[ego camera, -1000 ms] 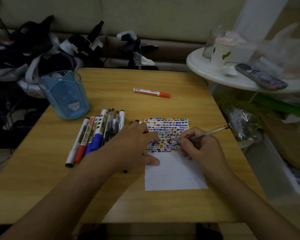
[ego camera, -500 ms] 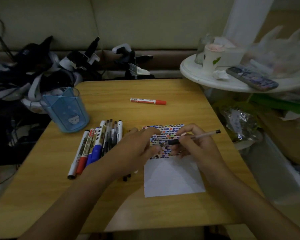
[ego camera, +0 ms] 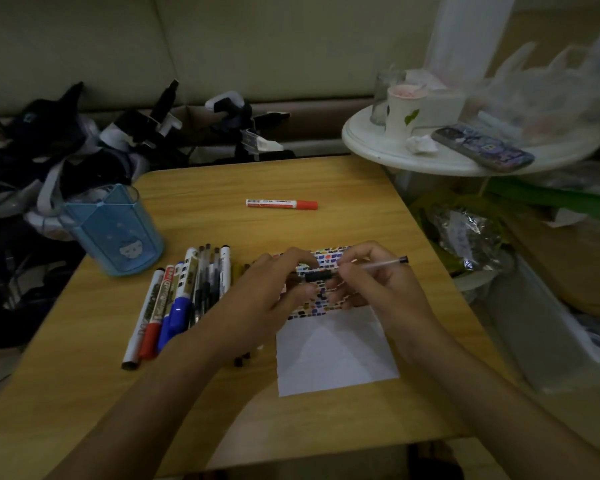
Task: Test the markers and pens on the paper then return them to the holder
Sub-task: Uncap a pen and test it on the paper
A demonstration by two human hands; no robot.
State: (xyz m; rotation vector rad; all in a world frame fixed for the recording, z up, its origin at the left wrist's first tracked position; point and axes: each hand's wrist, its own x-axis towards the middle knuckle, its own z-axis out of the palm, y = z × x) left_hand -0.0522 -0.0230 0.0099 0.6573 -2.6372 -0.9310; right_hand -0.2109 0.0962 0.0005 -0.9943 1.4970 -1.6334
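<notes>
Both hands are meeting just above the paper (ego camera: 336, 344), and this looks like capping. The right hand (ego camera: 378, 289) is pinching the pen (ego camera: 378, 265) partway along its clear barrel, while the left hand (ego camera: 274, 289) is holding the black cap (ego camera: 317, 276) at the pen's left end, fingers curled around it. The pen is lying nearly level, long axis running left to right and slightly away, its dark tail pointing right, the capped end toward the left hand. Holding it off the sheet is probably sparing the coloured marks from a smear. The other pens (ego camera: 187, 296) are waiting in a row on the surface (ego camera: 84, 393), beside the blue holder (ego camera: 115, 233).
</notes>
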